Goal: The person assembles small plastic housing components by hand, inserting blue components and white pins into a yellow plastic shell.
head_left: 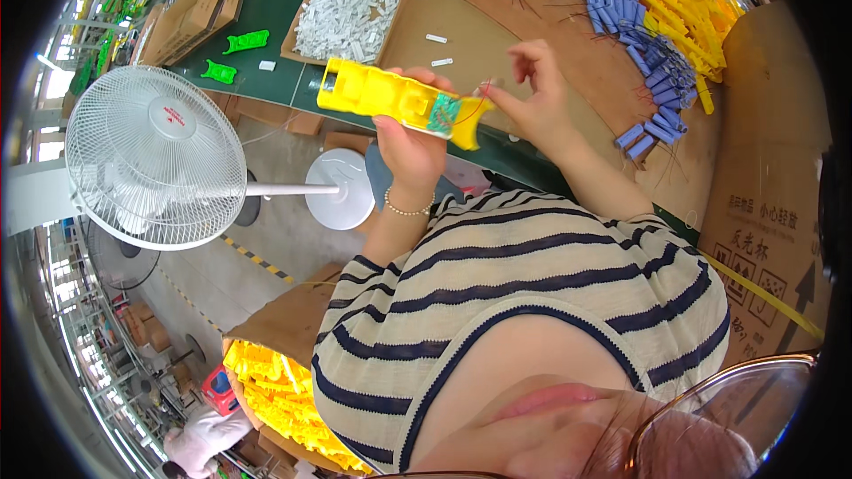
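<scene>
Yellow plastic forms the casing (368,92) held aslant above the near edge of the desk (271,0). The left hand (413,142) has its grip closed around the casing from below, thumb on the near side and fingers on the far side. A green board (444,113) sits in the casing's right end, and a thin red wire (485,99) rises there. The right hand (540,102) is at this wire, thumb outstretched and fingers curled; whether its grip pinches the wire or is loose, I cannot tell.

Toward the desk's far edge, left of the middle, a box (302,59) holds a heap of white parts (346,18). Two white strips (436,38) lie loose to its right. Green parts (247,41) lie near the desk's left end. Toward the far right corner, blue cells (612,13) with wires lie in an arc beside a pile of yellow pieces (688,0).
</scene>
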Demonstrator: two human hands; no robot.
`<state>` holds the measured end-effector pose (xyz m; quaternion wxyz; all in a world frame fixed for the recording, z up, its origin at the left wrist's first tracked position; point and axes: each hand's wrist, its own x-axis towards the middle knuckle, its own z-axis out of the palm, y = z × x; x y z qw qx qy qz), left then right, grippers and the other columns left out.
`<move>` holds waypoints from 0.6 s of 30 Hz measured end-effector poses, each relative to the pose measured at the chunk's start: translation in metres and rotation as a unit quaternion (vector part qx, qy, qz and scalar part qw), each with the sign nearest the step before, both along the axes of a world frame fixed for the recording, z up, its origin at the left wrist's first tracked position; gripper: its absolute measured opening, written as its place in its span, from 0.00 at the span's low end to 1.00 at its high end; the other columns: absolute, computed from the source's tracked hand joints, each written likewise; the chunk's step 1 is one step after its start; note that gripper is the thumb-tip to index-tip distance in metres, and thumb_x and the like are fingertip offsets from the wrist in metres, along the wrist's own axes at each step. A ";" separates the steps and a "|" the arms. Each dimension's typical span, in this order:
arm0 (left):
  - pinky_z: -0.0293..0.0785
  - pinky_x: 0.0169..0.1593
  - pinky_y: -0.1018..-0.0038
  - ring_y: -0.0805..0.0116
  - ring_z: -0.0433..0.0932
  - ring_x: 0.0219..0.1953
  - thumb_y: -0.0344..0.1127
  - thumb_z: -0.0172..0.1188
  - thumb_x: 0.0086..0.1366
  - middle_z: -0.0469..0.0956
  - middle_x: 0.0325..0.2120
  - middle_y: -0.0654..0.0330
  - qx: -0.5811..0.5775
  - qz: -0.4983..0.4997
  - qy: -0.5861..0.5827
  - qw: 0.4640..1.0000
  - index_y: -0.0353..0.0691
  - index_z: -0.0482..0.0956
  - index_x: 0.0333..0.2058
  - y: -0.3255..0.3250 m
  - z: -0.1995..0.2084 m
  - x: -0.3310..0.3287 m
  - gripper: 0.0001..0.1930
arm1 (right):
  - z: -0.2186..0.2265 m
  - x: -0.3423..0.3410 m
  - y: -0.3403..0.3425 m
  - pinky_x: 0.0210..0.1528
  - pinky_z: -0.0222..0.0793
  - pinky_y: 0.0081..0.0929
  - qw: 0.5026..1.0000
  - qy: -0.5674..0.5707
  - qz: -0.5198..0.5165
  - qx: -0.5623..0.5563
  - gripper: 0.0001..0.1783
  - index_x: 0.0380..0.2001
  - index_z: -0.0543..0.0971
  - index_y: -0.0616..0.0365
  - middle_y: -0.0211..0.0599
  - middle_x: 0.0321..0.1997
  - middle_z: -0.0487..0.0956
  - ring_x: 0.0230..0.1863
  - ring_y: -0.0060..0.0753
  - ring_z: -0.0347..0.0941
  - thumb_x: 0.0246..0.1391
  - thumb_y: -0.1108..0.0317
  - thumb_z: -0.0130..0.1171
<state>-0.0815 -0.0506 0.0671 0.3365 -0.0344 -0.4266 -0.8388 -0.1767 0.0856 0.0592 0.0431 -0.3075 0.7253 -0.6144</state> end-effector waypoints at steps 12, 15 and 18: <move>0.72 0.46 0.63 0.63 0.72 0.41 0.64 0.43 0.63 0.68 0.41 0.55 -0.072 0.060 -0.007 0.996 0.43 0.57 0.55 -0.022 0.007 0.007 0.33 | -0.013 0.010 -0.004 0.39 0.67 0.18 0.883 -0.227 0.404 0.076 0.18 0.47 0.76 0.61 0.29 0.26 0.80 0.32 0.21 0.73 0.53 0.66 0.57; 0.71 0.48 0.63 0.62 0.72 0.43 0.58 0.47 0.64 0.69 0.44 0.53 -0.174 0.171 -0.011 0.970 0.41 0.56 0.54 -0.035 -0.006 0.003 0.30 | -0.005 0.001 0.015 0.31 0.66 0.17 0.936 -0.073 0.303 0.162 0.20 0.53 0.72 0.58 0.28 0.27 0.79 0.26 0.18 0.68 0.57 0.70 0.47; 0.70 0.50 0.63 0.61 0.72 0.44 0.52 0.50 0.65 0.69 0.45 0.50 -0.222 0.211 -0.014 0.952 0.40 0.56 0.54 -0.041 -0.020 0.003 0.28 | 0.018 0.001 0.027 0.27 0.65 0.20 0.942 -0.087 0.285 0.154 0.23 0.59 0.66 0.53 0.29 0.28 0.79 0.22 0.21 0.68 0.59 0.68 0.46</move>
